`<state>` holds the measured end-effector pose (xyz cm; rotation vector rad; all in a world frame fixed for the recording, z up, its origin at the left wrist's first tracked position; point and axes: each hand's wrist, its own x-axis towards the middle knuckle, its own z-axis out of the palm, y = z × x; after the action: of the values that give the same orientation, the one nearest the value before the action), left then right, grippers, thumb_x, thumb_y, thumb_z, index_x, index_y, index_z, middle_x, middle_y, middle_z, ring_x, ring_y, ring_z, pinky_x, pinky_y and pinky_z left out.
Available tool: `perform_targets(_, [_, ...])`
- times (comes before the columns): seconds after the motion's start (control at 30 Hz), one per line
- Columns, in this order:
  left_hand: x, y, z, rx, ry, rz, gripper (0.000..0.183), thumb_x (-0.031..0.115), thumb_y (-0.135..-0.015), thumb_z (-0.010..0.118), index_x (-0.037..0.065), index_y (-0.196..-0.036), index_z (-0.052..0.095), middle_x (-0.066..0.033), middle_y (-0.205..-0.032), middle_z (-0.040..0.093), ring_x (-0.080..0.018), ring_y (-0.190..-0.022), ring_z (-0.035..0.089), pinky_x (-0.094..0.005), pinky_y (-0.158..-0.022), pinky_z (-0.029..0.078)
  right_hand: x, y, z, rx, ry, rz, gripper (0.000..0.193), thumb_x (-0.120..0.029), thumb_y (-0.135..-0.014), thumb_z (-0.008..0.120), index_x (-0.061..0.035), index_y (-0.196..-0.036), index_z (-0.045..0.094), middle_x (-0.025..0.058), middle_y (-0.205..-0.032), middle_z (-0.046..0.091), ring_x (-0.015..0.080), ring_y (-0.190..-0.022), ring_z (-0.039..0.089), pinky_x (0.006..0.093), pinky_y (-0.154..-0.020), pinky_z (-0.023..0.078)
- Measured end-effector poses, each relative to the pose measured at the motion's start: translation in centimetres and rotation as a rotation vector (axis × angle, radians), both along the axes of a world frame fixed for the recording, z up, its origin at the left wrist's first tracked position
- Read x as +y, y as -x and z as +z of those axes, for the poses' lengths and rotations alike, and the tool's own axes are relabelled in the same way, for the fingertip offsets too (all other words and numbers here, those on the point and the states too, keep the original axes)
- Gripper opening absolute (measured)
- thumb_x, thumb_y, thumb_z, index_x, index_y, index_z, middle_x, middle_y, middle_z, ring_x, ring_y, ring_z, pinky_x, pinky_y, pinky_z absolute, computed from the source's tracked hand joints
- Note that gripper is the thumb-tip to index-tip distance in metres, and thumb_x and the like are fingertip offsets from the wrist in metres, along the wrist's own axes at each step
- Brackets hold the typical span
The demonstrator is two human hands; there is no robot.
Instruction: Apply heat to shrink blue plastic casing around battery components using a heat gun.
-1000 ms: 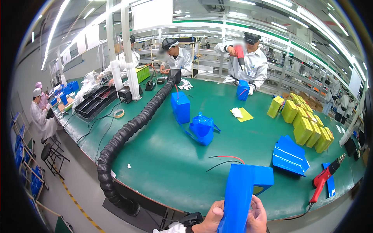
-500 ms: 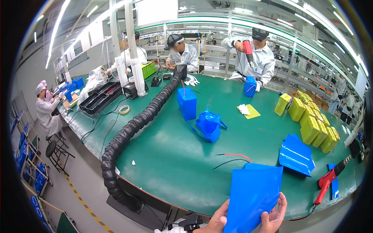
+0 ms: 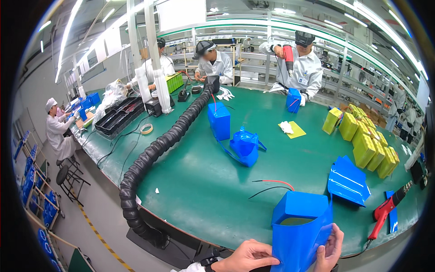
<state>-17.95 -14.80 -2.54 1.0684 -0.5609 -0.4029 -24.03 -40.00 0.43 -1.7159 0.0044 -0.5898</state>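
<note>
My left hand [image 3: 251, 257] pinches the left edge of a glossy blue film sleeve [image 3: 297, 247] at the table's near edge. Thumb and fingers of my right hand [image 3: 331, 249] grip its right side. The sleeve's upper edge gapes, and a yellowish-green strip shows in the gap. Right behind it is a blue-wrapped battery pack [image 3: 300, 205], with a red and a black wire running out to the left. Whether the sleeve is around the pack's near end or just in front of it, I cannot tell.
Blue film sheets [image 3: 348, 181] and a red heat gun [image 3: 385, 211] lie to the right, beyond them several yellow-green packs [image 3: 362, 140]. A black flexible duct [image 3: 158, 154] crosses the left side. Mid-table are another blue pack [image 3: 219, 121] and crumpled blue film [image 3: 244, 147]. Co-workers sit opposite.
The film, flat and covering most of the pack before, has dropped lower and its upper edge has opened. More of the pack shows. My left hand now pinches the film's edge.
</note>
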Motion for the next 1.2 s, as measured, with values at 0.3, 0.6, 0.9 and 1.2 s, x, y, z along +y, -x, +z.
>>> perform_targets(0.3, [-3.1, 0.9, 3.3, 0.007, 0.021, 0.107, 0.014, -0.006, -0.082, 0.084, -0.003, -0.089, 0.072, -0.0060, -0.087, 0.074, -0.0103, -0.084, 0.068, -0.0290, -0.072, 0.056, 3.7, 2.8, 2.3, -0.176, 0.687, -0.077, 0.101, -0.051, -0.083, 0.082, 0.0023, -0.155, 0.034, 0.0301, -0.154, 0.036, 0.0437, -0.136, 0.043, 0.0552, -0.113, 0.034])
perform_targets(0.6, [-5.5, -0.1, 3.6, -0.431, 0.090, 0.073, 0.025, 0.005, -0.078, 0.089, -0.002, -0.073, 0.065, -0.0134, -0.072, 0.068, -0.0209, -0.061, 0.066, -0.0309, -0.055, 0.049, 2.9, 5.7, -0.3, -0.124, 0.683, -0.059, 0.109, -0.019, -0.074, 0.085, 0.0034, -0.157, 0.019, 0.0323, -0.142, 0.047, 0.0437, -0.124, 0.055, 0.0529, -0.105, 0.044])
perform_targets(0.9, [-6.0, -0.1, 4.9, -0.632, 0.037, 0.270, 0.019, 0.005, -0.079, 0.085, -0.001, -0.079, 0.067, -0.0122, -0.073, 0.065, -0.0272, -0.061, 0.065, -0.0338, -0.055, 0.050, 2.6, 3.5, 0.6, -0.454, 0.170, -0.122, 0.083, -0.023, -0.097, 0.069, -0.0017, -0.156, 0.014, 0.0342, -0.144, 0.044, 0.0464, -0.118, 0.059, 0.0492, -0.105, 0.050])
perform_targets(1.2, [-11.0, 2.2, 6.8, -1.230, -0.209, 0.582, 0.020, 0.015, -0.079, 0.066, 0.003, -0.096, 0.064, -0.0065, -0.087, 0.063, -0.0206, -0.070, 0.064, -0.0316, -0.061, 0.051, 0.9, 5.1, -0.8, -0.262, 0.667, -0.332, 0.073, -0.022, -0.099, 0.067, -0.0043, -0.155, 0.023, 0.0314, -0.152, 0.034, 0.0440, -0.123, 0.054, 0.0502, -0.105, 0.047])
